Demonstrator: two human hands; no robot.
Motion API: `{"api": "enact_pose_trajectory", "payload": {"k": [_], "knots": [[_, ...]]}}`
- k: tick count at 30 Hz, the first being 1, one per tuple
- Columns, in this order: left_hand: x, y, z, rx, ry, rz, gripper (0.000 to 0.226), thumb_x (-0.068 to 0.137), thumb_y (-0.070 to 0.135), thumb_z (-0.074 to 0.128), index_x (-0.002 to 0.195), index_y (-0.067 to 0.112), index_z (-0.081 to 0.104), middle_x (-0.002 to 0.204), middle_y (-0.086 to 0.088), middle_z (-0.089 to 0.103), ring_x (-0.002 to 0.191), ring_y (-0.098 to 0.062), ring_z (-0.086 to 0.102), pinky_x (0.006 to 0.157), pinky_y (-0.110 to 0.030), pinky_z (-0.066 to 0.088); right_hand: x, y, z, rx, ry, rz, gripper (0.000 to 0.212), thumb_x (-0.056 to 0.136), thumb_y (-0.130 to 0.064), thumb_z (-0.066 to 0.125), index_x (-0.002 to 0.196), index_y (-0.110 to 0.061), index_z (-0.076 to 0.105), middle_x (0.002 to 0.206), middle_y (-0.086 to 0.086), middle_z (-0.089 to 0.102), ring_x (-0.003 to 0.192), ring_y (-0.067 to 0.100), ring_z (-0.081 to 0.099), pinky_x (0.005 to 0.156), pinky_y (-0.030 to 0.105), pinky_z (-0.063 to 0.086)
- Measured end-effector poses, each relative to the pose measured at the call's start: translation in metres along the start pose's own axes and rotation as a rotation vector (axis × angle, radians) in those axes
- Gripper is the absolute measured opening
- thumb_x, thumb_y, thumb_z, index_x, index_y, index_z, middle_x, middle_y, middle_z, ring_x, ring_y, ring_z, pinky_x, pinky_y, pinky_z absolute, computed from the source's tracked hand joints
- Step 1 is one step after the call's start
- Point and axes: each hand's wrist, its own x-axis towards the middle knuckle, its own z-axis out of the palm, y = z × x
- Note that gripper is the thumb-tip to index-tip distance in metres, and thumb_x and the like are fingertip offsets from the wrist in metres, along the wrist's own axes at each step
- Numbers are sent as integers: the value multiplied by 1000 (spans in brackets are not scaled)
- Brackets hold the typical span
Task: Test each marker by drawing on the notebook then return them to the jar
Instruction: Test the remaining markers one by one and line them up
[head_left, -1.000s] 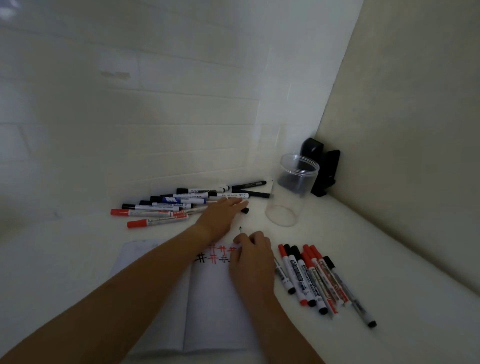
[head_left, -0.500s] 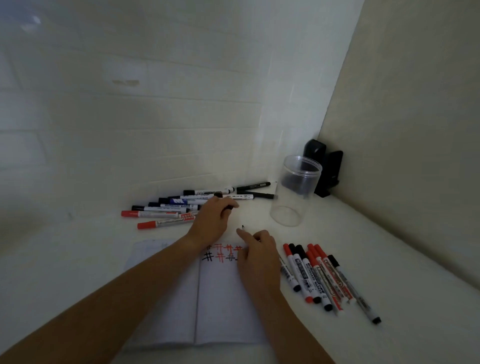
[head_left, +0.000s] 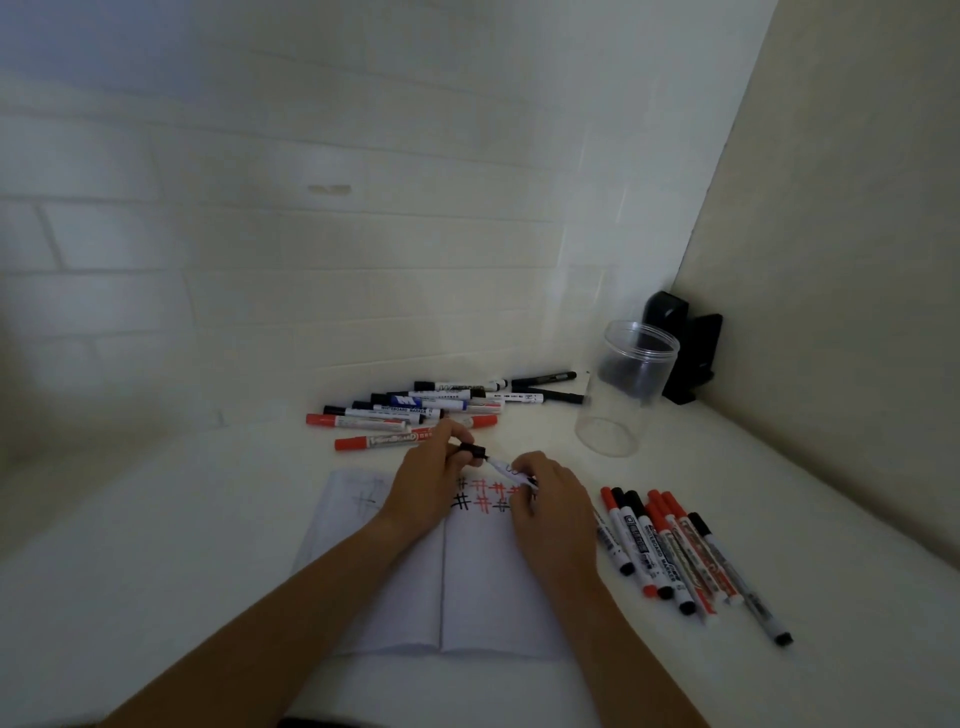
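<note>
two bare forearms, no sleeves showing (nothing worn on wrists or fingers).

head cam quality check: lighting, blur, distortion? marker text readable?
Head view: dim, flat light, no glare on the jar; wide-angle bends the wall lines; upper left corner is soft; labels readable only on the far marker pile; the marker between left hand and right hand is slightly blurred.

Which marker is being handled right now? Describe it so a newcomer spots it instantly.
Start at the open notebook in the middle of the white table. Just above its top edge, over the red and black hash marks, both hands meet on one marker. Unlike the markers lying in groups behind and to the right, it is off the table, its black cap pinched by the left hand.
</note>
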Motion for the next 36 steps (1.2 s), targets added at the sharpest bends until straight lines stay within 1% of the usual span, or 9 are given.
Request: {"api": "enact_pose_trajectory", "payload": {"k": [6,10,14,20,23,28,32,34,36], "knots": [[-1,3,-2,72,-99,126,14,102,12,52,106,25,53,102,6,71,94,2,67,73,-20,52,-2,2,0,-2,-7,-41,17,87,-15,55,100,-26,56,83,-10,56,74,11,50,66,33,47],[-3,8,-1,92,-157,211,15,103,12,50,109,25,55,103,8,70,92,3,64,71,-15,47,-2,-1,-1,-7,38,-63,12,91,-33,49,99,-26,55,80,-11,57,70,9,52,62,31,46],[-8,14,-1,30,-202,274,22,102,7,43,112,21,57,96,9,70,84,-10,68,73,-29,54,-3,-1,2,-86,41,-51,29,99,-51,42,86,-27,53,70,-11,55,61,8,51,57,32,45],[-12,19,-5,-6,-267,324,31,86,-2,44,85,17,69,77,6,70,71,-14,65,65,-31,52,-5,-11,-1,-167,33,-91,63,95,-68,40,50,-25,31,42,-6,36,38,12,41,47,28,27],[-9,18,-6,-75,-255,268,38,85,-5,41,86,15,73,83,5,73,79,-17,70,71,-34,56,-5,-12,-4,-162,-41,15,74,88,-82,36,47,-21,28,39,-1,38,38,10,42,46,32,35],[-7,13,-6,-185,-124,117,44,76,-14,37,93,13,67,84,1,70,83,-21,67,75,-35,56,-5,-8,-4,-160,-44,82,73,88,-82,37,49,-21,30,41,-2,38,39,9,38,49,32,41],[-5,11,-6,-148,-102,73,42,79,-17,38,89,12,66,79,0,69,78,-18,66,75,-39,56,-5,-5,1,-274,4,-38,63,92,-75,43,55,-24,42,47,-6,45,42,9,46,44,28,38],[-5,12,-5,-133,-85,70,42,79,-18,39,87,12,66,77,0,68,77,-16,66,74,-34,56,-6,-2,5,-290,31,-107,48,94,-67,47,68,-29,57,55,-8,53,45,7,50,43,25,34],[-5,13,-5,-119,-61,71,42,79,-18,39,86,13,66,76,0,68,75,-15,66,71,-27,55,-5,-1,8,-285,42,-148,36,96,-60,47,96,-35,73,64,-9,60,50,7,57,44,23,36]]}}
